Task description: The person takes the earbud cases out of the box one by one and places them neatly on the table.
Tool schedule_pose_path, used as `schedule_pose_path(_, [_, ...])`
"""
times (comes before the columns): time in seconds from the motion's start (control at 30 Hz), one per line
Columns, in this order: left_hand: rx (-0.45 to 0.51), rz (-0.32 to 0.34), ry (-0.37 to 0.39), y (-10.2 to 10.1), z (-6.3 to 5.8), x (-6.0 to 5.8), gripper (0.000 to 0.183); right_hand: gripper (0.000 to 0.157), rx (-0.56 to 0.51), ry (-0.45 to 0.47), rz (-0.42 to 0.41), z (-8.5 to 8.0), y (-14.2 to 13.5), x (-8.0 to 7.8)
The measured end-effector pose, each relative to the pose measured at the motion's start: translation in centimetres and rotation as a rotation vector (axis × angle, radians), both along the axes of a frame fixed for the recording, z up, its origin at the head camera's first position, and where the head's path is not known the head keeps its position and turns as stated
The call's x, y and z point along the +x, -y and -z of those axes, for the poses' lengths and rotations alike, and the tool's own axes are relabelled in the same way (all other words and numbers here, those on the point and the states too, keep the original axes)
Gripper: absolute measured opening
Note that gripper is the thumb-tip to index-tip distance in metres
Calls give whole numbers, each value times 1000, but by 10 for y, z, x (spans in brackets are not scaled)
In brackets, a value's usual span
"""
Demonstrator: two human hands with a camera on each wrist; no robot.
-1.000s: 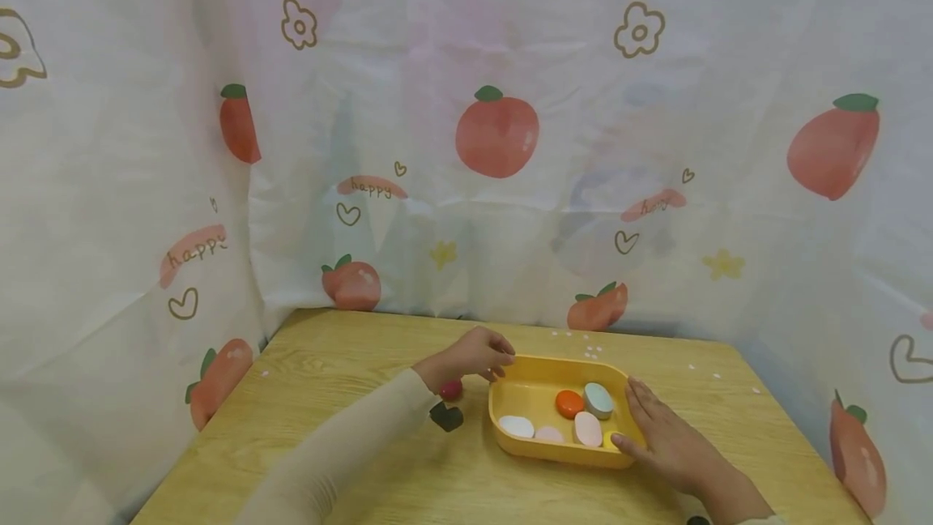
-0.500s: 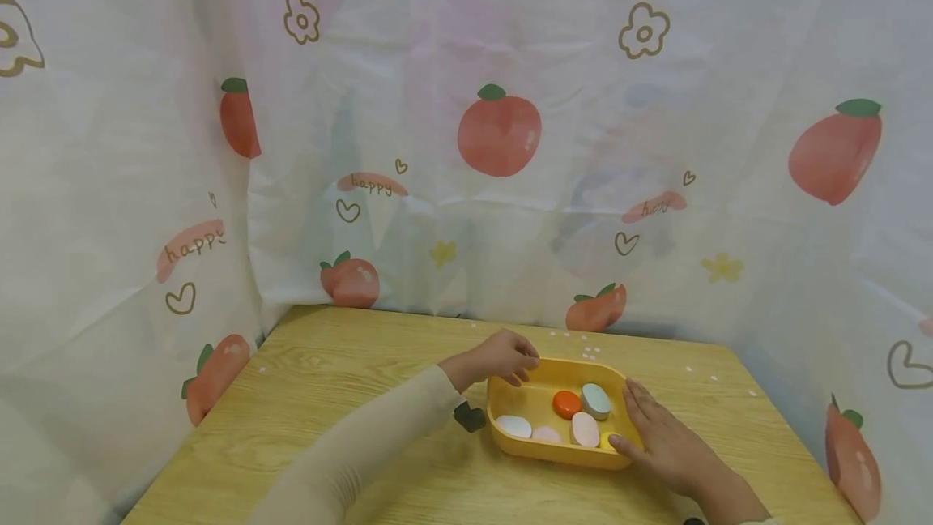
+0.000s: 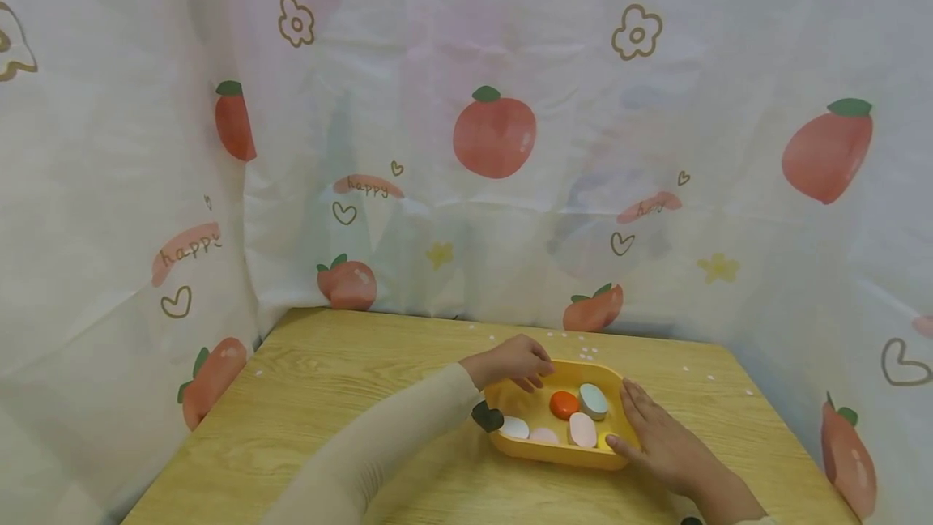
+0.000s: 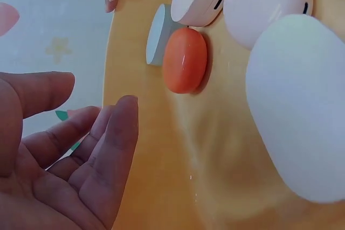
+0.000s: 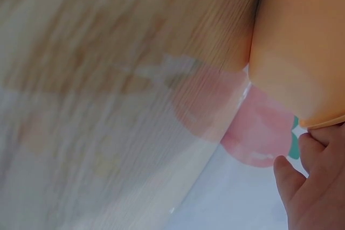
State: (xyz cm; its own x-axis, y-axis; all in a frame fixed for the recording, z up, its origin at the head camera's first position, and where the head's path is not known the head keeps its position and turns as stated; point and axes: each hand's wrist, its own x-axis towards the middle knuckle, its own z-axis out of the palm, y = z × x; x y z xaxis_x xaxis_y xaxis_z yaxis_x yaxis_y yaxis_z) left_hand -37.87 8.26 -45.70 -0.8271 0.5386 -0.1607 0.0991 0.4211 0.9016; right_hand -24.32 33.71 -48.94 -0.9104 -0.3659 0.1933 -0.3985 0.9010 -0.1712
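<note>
My left hand (image 3: 515,360) hangs over the left part of a yellow tray (image 3: 543,454), fingers loosely spread and nothing between them. In the left wrist view, the fingertips (image 4: 126,112) overlap the tray's wall, apart from the orange rounded piece (image 4: 185,60). My right hand (image 3: 666,436) rests against the tray's right end, fingers straight along the rim and thumb by a yellow piece (image 3: 603,440). Inside the tray lie smooth pebble-like pieces: pale blue (image 3: 593,401), pink (image 3: 582,430), paler pink (image 3: 543,435) and white (image 3: 516,428). The pink ones carry small black marks.
The tray stands on a wood-grain table (image 3: 342,371). Small white bits (image 3: 586,349) are scattered behind it. A white curtain (image 3: 408,104) printed with fruit and hearts hangs around the back and sides. A dark wrist-worn device (image 3: 487,417) overlaps the tray's left end.
My left hand has moved right from the tray's back left corner to over its inside. A magenta thing under the left wrist is now hidden by the sleeve. The right hand stays put.
</note>
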Motion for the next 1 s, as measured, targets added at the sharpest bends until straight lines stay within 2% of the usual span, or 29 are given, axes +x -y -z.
schedule_pose_path(0.27, [-10, -24, 50, -15, 5, 4, 10, 82, -6, 49, 26, 0, 1, 0])
schedule_pose_path(0.53, [-78, -26, 56, -25, 1, 16, 9, 83, 2, 32, 32, 1, 1, 1])
schedule_pose_path(0.73, [-92, -17, 50, -30, 5, 15, 8, 82, 6, 11, 24, 0, 2, 1])
schedule_pose_path(0.9, [-209, -48, 18, -33, 8, 14, 15, 81, -1, 1, 15, 0, 2, 1])
schedule_pose_path(1.0, [-264, -42, 23, -32, 8, 14, 19, 81, -2, 8, 18, -1, 1, 1])
